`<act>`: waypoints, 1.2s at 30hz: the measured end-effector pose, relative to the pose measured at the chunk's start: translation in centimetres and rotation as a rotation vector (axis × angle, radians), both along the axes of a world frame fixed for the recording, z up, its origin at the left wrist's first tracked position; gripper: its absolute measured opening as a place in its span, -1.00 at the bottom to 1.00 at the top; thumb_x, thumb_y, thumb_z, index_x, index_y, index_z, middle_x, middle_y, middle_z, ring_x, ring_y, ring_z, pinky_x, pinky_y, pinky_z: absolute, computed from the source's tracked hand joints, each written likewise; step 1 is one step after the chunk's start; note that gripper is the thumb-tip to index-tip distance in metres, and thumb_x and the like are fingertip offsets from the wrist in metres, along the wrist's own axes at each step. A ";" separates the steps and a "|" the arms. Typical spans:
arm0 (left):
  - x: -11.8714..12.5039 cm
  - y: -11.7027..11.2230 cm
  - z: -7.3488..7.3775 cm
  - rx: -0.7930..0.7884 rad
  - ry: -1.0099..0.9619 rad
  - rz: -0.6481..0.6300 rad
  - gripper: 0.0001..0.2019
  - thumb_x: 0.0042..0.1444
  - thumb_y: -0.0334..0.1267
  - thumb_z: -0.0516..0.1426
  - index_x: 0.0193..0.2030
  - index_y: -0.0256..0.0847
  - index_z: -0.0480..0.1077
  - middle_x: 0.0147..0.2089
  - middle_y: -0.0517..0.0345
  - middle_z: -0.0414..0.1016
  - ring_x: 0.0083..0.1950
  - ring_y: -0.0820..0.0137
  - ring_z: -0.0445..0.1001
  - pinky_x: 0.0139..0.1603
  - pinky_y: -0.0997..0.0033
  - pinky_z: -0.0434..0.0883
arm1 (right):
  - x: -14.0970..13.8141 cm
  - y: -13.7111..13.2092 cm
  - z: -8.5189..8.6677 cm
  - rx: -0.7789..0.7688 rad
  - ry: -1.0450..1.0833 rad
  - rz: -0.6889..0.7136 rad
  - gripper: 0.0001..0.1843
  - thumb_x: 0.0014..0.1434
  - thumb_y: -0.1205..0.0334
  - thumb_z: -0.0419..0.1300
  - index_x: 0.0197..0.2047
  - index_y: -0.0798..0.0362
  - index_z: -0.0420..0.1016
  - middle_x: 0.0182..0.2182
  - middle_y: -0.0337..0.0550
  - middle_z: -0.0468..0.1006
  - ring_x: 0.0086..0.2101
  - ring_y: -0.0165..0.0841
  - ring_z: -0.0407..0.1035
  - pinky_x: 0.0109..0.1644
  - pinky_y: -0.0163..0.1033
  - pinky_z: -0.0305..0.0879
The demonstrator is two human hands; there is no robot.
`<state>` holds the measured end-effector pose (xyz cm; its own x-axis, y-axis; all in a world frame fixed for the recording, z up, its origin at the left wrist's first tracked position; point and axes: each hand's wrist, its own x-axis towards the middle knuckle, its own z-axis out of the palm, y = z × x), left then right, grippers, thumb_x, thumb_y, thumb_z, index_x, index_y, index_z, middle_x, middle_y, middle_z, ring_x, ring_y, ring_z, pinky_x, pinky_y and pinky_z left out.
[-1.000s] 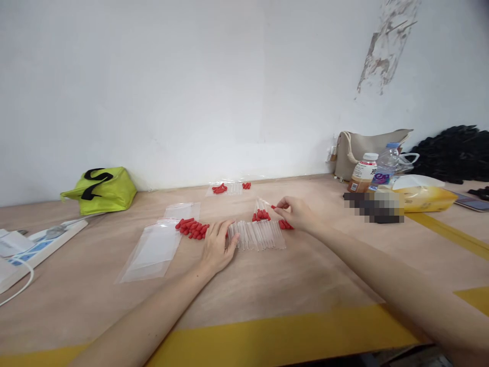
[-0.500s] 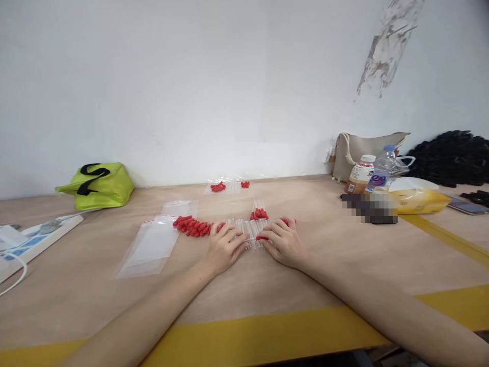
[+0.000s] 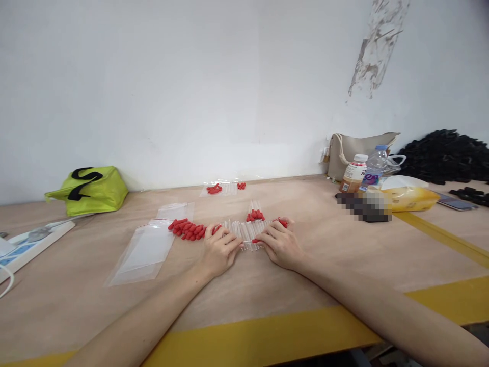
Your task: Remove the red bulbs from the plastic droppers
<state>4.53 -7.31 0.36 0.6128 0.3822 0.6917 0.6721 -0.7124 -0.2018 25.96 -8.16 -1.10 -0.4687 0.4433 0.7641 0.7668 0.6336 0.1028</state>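
Observation:
My left hand (image 3: 220,250) is closed, its fingertips pinching one end of a thin clear dropper tube (image 3: 247,242). At the tube's other end, my right hand (image 3: 281,242) grips a small red rubber bulb (image 3: 256,241), which meets the tube. Another red bulb (image 3: 282,222) shows at the right hand's fingers. Behind and between the hands lies a row of clear tubes (image 3: 239,229). Beside the left hand spreads a pile of red bulbs (image 3: 187,229), partly hidden by its fingers. Several droppers with red bulbs (image 3: 255,215) lie just beyond the row.
Clear zip bags (image 3: 143,252) lie flat at left. By the wall are bagged red-bulb droppers (image 3: 214,189). A green bag (image 3: 95,191) and power strip (image 3: 38,244) sit far left; bottles (image 3: 353,174), a tissue pack (image 3: 410,199) and a black pile (image 3: 445,155) stand right.
The view has shifted slightly, moving the scene a little left. The hands have drawn slightly apart, and the tube with the red bulb between them now shows more plainly.

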 end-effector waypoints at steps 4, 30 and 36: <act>-0.1 -0.2 0.1 -0.032 0.018 0.019 -0.86 0.10 -0.29 0.04 -0.33 -0.08 0.44 -0.46 0.23 0.48 -0.29 0.37 0.34 0.03 0.08 0.07 | 0.3 -0.1 -0.1 0.020 -0.045 0.002 -0.79 0.10 0.38 0.04 -0.28 -0.06 0.46 -0.50 -0.25 0.38 -0.35 -0.39 0.16 -0.01 -0.07 -0.18; -0.6 -0.5 0.3 0.040 0.004 -0.011 -0.86 0.09 -0.30 0.04 -0.36 -0.10 0.43 -0.52 0.22 0.46 -0.36 0.38 0.37 -0.09 0.14 0.13 | 0.8 -0.6 0.3 0.063 -0.014 0.033 -0.83 0.12 0.29 0.03 -0.36 0.00 0.45 -0.58 -0.27 0.31 -0.41 -0.41 0.16 -0.04 -0.10 -0.10; -4.8 1.3 0.4 -0.004 -0.224 0.177 -0.82 0.14 -0.30 -0.02 -0.28 -0.17 0.41 -0.39 0.13 0.46 -0.35 0.39 0.38 -0.26 0.32 0.26 | 5.2 1.3 1.4 -0.046 0.427 -0.100 -0.82 0.13 0.24 0.04 -0.30 0.01 0.46 -0.48 -0.19 0.39 -0.38 -0.38 0.25 -0.13 -0.15 0.09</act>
<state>-0.28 -5.99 0.76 0.3680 0.4729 0.8006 0.8137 -0.5805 -0.0312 31.20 -6.87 0.35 -0.0685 0.5084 0.8584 0.7923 0.5506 -0.2629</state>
